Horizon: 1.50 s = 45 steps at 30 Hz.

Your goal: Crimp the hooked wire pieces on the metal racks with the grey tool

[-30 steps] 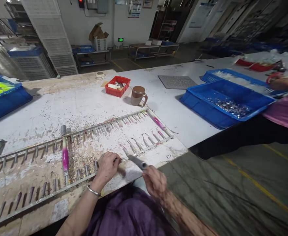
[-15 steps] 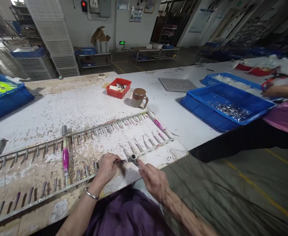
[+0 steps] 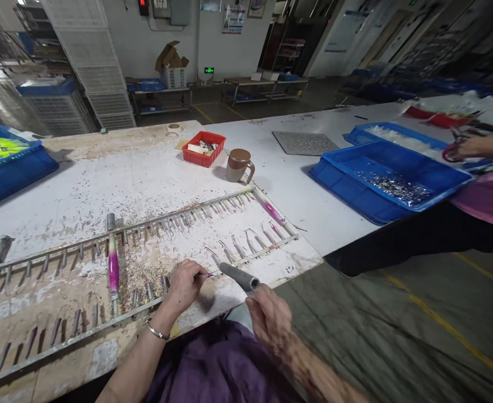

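Observation:
My left hand (image 3: 185, 284) rests on the near rail of a long metal rack (image 3: 78, 249) and pinches a thin wire piece with a pink tip (image 3: 207, 274). My right hand (image 3: 269, 316) is closed round a grey tube (image 3: 240, 277) that points left toward that piece, its end close to the pink tip. Several small grey and pink pieces with wire loops lie along the rack's rails. A longer pink and white piece (image 3: 112, 268) lies across the rack to the left of my left hand.
A brown mug (image 3: 237, 164) and a red tray (image 3: 203, 148) stand on the white table (image 3: 145, 168) beyond the rack. Blue bins (image 3: 391, 179) sit to the right, where another person's hand (image 3: 477, 146) holds red scissors. A blue bin (image 3: 9, 165) is at far left.
My right hand pushed the grey tube forward to the wire piece half a second ago, then drew it back toward me. My left hand stayed at the rail.

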{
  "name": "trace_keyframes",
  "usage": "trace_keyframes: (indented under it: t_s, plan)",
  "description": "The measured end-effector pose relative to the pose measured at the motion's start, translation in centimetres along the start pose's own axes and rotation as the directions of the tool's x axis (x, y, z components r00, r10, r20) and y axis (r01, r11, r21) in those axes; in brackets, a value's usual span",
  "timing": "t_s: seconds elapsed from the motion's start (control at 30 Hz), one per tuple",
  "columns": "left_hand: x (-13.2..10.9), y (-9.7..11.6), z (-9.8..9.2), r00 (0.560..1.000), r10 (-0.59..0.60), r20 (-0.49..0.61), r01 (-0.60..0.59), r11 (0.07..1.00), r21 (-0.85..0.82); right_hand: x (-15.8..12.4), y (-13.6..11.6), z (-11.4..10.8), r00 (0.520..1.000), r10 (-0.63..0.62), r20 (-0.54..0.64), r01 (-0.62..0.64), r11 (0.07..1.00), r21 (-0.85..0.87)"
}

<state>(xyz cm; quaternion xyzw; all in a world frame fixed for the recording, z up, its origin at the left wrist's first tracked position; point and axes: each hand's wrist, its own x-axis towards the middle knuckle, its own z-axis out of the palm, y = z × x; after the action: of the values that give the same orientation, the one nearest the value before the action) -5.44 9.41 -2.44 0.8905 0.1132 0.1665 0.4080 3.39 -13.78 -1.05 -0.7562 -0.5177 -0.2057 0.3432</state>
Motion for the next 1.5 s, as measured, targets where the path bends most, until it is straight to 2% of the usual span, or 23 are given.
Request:
trace_keyframes:
  t_s: [0.13, 0.23, 0.33, 0.5, 0.6, 0.67, 0.83, 1.0, 1.17, 1.33, 1.43, 1.5]
  plan:
    - [0.1, 0.2, -0.3, 0.999, -0.044, 0.030, 0.044, 0.999, 0.007, 0.4, 0.0, 0.3, 0.997, 0.025, 0.069, -0.024, 1.000, -0.016]
    - [0.1, 0.3, -0.4, 0.999, -0.030, 0.040, 0.030, 0.999, 0.017, 0.3, 0.0, 0.0, 0.997, 0.060, 0.051, -0.061, 0.998, 0.007]
    - [0.0, 0.3, -0.4, 0.999, -0.025, 0.048, 0.023, 0.999, 0.043, 0.1, -0.1, 0.2, 0.999, 0.037, 0.025, -0.037, 0.999, 0.013]
    - [0.0, 0.4, -0.5, 0.995, -0.054, 0.081, 0.049, 0.997, 0.067, 0.9, -0.1, 0.3, 0.994, 0.018, 0.107, -0.017, 1.000, -0.006]
    - [0.1, 0.6, -0.5, 0.995, -0.045, 0.090, 0.037, 0.995, 0.091, 1.2, -0.2, -0.2, 1.000, 0.005, 0.012, -0.005, 1.000, 0.015]
    - [0.2, 0.6, -0.5, 0.994, -0.048, 0.096, 0.037, 0.993, 0.108, 1.2, -0.2, -0.1, 1.000, -0.016, -0.011, 0.016, 1.000, -0.007]
    - [0.3, 0.5, -0.5, 0.992, -0.060, 0.109, 0.050, 0.994, 0.096, 1.4, -0.1, 0.0, 0.993, -0.002, 0.116, 0.006, 0.999, -0.032]
    - [0.1, 0.5, -0.5, 0.995, -0.036, 0.093, 0.027, 0.995, 0.101, 1.6, -0.2, -0.2, 1.000, -0.024, 0.009, 0.024, 1.000, -0.014]
    - [0.1, 0.4, -0.5, 0.991, -0.064, 0.117, 0.055, 0.995, 0.079, 1.9, -0.3, -0.4, 0.993, 0.001, 0.122, 0.003, 0.999, -0.034]
    - [0.0, 0.4, -0.4, 0.995, -0.030, 0.093, 0.023, 0.997, 0.075, 2.0, -1.0, -1.2, 1.000, -0.024, 0.012, 0.025, 0.999, -0.031]
    - [0.0, 0.4, -0.6, 0.995, -0.031, 0.095, 0.026, 0.998, 0.051, 1.9, -1.1, -0.6, 0.994, -0.046, 0.097, 0.054, 0.995, -0.078]
    - [0.0, 0.3, -0.7, 0.995, -0.023, 0.099, 0.021, 0.999, 0.027, 1.9, -1.1, -0.6, 0.986, -0.052, 0.158, 0.061, 0.997, -0.050]
